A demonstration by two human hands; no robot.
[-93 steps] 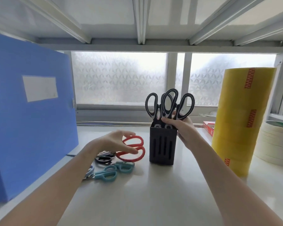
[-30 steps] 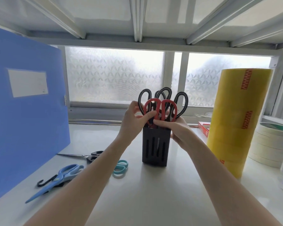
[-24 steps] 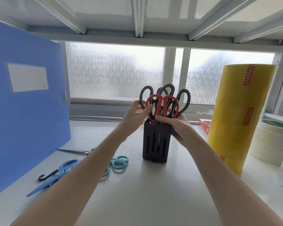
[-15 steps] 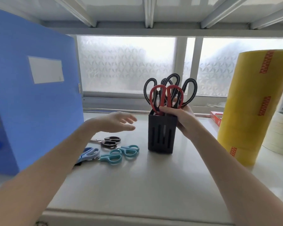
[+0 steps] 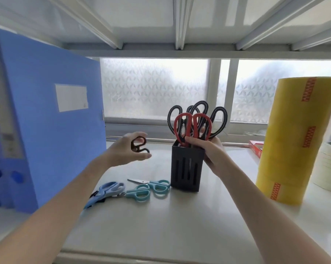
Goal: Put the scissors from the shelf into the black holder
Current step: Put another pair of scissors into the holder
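Observation:
The black holder (image 5: 186, 168) stands upright on the white shelf (image 5: 161, 225). Red-handled scissors (image 5: 192, 126) and black-handled scissors (image 5: 218, 119) stick out of its top, handles up. My right hand (image 5: 208, 149) grips the holder's upper right edge. My left hand (image 5: 126, 151) is raised to the left of the holder and holds small black-handled scissors (image 5: 139, 146) by the handles. On the shelf lie teal scissors (image 5: 149, 189), with a blade tip (image 5: 138, 181) showing above them, and light blue scissors (image 5: 105, 192).
A big blue file box (image 5: 46, 130) stands at the left. A tall yellow stack of tape rolls (image 5: 294, 140) stands at the right, with white tape rolls (image 5: 330, 168) beside it and a red box (image 5: 256, 149) behind. A frosted window closes the back.
The red scissors went into the holder. My left hand then dropped to the shelf, picked up the small black-handled scissors and lifted them. My right hand stayed on the holder.

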